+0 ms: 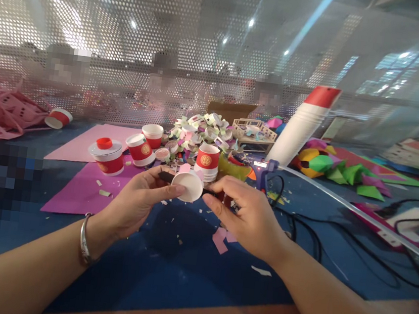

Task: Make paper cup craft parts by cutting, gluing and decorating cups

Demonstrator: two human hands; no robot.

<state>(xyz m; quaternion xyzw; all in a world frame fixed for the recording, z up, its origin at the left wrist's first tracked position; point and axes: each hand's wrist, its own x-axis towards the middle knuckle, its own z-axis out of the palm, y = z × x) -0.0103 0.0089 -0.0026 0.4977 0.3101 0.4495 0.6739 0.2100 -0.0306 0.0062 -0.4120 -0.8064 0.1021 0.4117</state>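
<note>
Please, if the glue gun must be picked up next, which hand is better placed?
Probably the right hand: the glue gun is just beyond it, while the left hand pinches the white round piece. Whether the right hand also holds something is unclear.

Left and right forearms of the wearer, both bare along their visible length. The left wrist carries a bracelet (pixel 85 241): a silver-coloured, curved metal band, slim at its upper end and broader lower down, with bright highlights and darker patches, whether engraving or shading cannot be told. The left hand (pixel 136 200), right hand (pixel 250 214) and fingers (pixel 225 185) are ungloved.
</note>
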